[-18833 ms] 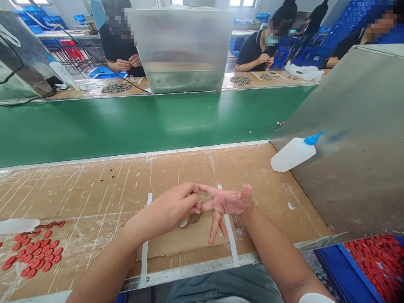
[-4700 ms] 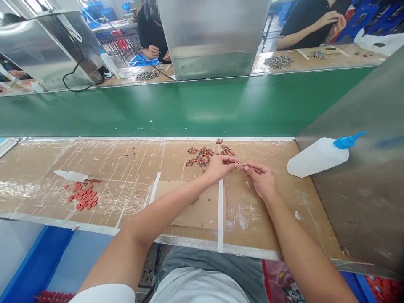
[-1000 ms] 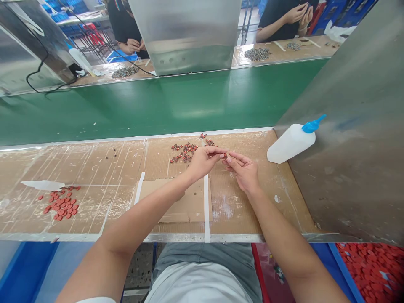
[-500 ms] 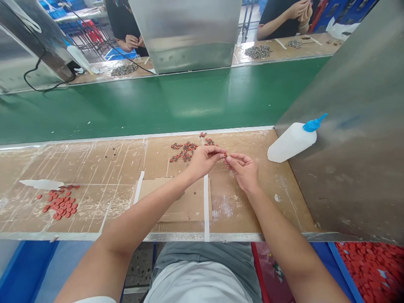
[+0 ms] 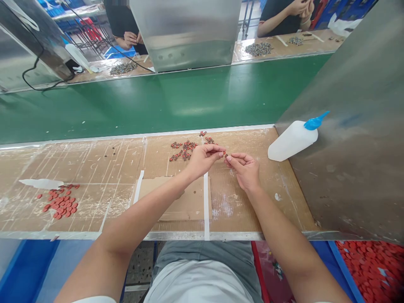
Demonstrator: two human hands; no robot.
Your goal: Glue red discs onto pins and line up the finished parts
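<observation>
My left hand (image 5: 203,160) and my right hand (image 5: 247,169) meet over the cardboard-covered bench, fingertips pinched together. Between them is a small red-and-dark part (image 5: 225,154), mostly covered by the fingers; its exact kind is too small to make out. Both hands appear closed on it. Just beyond and to the left of my left hand lies a loose pile of similar small red-and-dark parts (image 5: 186,148). A smaller cluster of these parts (image 5: 208,140) sits behind my left fingers.
A white squeeze bottle (image 5: 292,141) with a blue nozzle leans by the metal panel (image 5: 347,147) at right. Red discs (image 5: 63,206) lie at left beside a white tapered piece (image 5: 42,184). A bin of red pieces (image 5: 375,269) stands below right. Two co-workers sit across the green strip (image 5: 189,97).
The small part between my fingertips shows at a slightly different angle, with a little more of it visible. The hands have hardly moved; the view has shifted slightly.
</observation>
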